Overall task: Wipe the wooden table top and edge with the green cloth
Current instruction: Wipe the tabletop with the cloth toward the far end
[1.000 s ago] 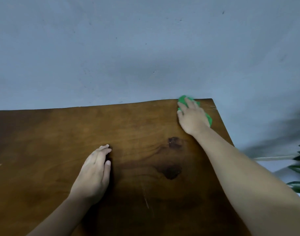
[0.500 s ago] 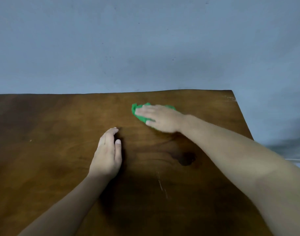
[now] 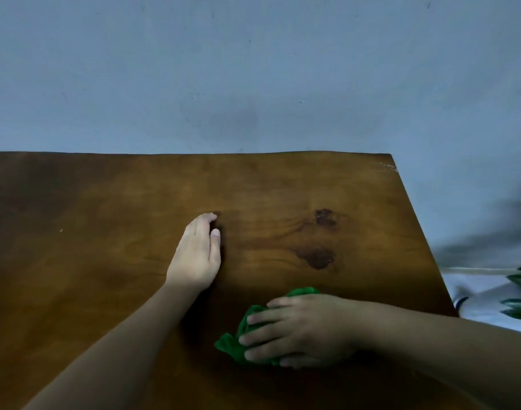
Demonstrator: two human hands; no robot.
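The brown wooden table top (image 3: pixel 105 261) fills the lower part of the view, with two dark knots right of centre. A crumpled green cloth (image 3: pixel 238 341) lies on the near right part of the top. My right hand (image 3: pixel 300 329) presses flat on the cloth, fingers pointing left, covering most of it. My left hand (image 3: pixel 197 255) rests palm down on the wood in the middle, fingers together, holding nothing. The two hands are apart.
A blue-grey wall (image 3: pixel 253 69) rises behind the table's far edge. The table's right edge (image 3: pixel 422 241) runs diagonally, with a chipped far corner. Green plant leaves (image 3: pixel 519 279) and a pale floor show past that edge.
My right hand has swept the cloth from the far right corner leftward across the top, then back toward me to the near right. My left hand has stayed planted.
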